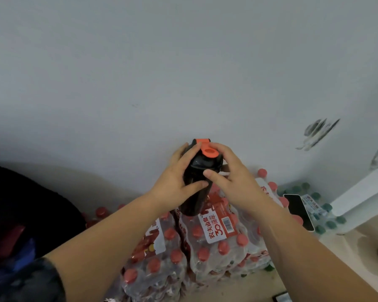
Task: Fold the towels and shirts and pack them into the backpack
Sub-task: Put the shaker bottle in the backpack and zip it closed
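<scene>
None of the towels or shirts shows anywhere in the frame, and you cannot be sure of the backpack either. A dark bulk (26,205) fills the lower left with blurred red and blue below it, but it is too dim to name. So the task's own things are out of view, and what you hold is something else.

Your left hand (175,182) wraps the body of a black bottle (200,164), thumb laid across its front. Your right hand (234,177) grips the top, fingers curled round the lid beside the orange flip cap (207,149). Both hands are closed on that bottle, held up at the middle of the frame over shrink-wrapped packs of red-capped water (218,243) stacked against the pale wall (183,62). To the right a phone (299,211) lies on packs with green caps (327,223), next to a white table (358,197) at the right edge.

By my reading, folding is not in hand at this moment. This looks like a side step, working the bottle's lid or cap. Whether the bottle is bound for the backpack I cannot tell. The next move calls for you to settle the cap and set the bottle somewhere upright and steady. Then turn toward wherever the laundry lies, free both hands, and spread the first piece flat.
</scene>
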The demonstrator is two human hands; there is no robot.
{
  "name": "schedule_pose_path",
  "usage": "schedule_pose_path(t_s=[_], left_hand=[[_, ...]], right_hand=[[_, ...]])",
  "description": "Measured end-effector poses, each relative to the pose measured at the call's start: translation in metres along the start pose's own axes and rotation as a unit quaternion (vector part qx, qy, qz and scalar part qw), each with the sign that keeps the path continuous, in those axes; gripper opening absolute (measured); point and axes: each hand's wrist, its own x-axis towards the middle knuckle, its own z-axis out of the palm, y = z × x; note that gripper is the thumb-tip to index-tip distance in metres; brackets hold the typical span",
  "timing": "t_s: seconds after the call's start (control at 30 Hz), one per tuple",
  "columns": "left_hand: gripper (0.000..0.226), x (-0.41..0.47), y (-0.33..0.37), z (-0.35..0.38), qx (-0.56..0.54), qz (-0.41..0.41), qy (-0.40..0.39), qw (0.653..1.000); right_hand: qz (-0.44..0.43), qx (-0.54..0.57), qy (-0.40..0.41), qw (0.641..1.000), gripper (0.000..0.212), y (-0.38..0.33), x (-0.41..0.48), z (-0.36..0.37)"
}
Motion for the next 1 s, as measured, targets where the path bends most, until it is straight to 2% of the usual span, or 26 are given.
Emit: schedule_pose_path(t_s=[0.2,0.3,0.37,0.5,0.57,0.63,0.77,0.87,1.0], left_hand=[[0.085,-0.069,0.029,-0.070,-0.007,-0.005,0.071,0.997],[0.086,-0.102,0.035,-0.104,0.003,-0.023,0.154,0.988],[0.091,-0.120,0.035,-0.129,0.055,-0.044,0.220,0.973],[0.087,-0.147,0.034,-0.177,0.132,-0.067,0.291,0.945],[0.083,-0.158,0.034,-0.194,0.148,-0.061,0.305,0.939],[0.081,-0.168,0.031,-0.206,0.158,-0.054,0.322,0.932],[0.077,-0.187,0.020,-0.222,0.168,-0.060,0.350,0.919],[0.077,-0.197,0.012,-0.229,0.179,-0.034,0.335,0.924],[0.078,-0.206,0.003,-0.240,0.170,-0.003,0.319,0.932]], right_hand=[[-0.008,0.089,-0.059,0.994,0.056,-0.058,-0.006,0.046],[0.010,0.155,-0.051,0.987,0.050,-0.061,-0.006,0.089],[0.032,0.152,-0.060,0.986,0.041,-0.057,-0.009,0.122],[0.045,0.122,-0.190,0.973,0.020,-0.055,-0.021,0.180],[0.030,0.097,-0.257,0.961,0.021,-0.056,-0.025,0.206],[0.000,0.062,-0.280,0.958,0.029,-0.060,-0.028,0.227],[-0.060,0.020,-0.296,0.953,0.031,-0.072,-0.029,0.254],[-0.073,0.013,-0.307,0.949,0.029,-0.074,-0.030,0.270],[-0.084,-0.020,-0.284,0.955,0.025,-0.080,-0.037,0.289]])
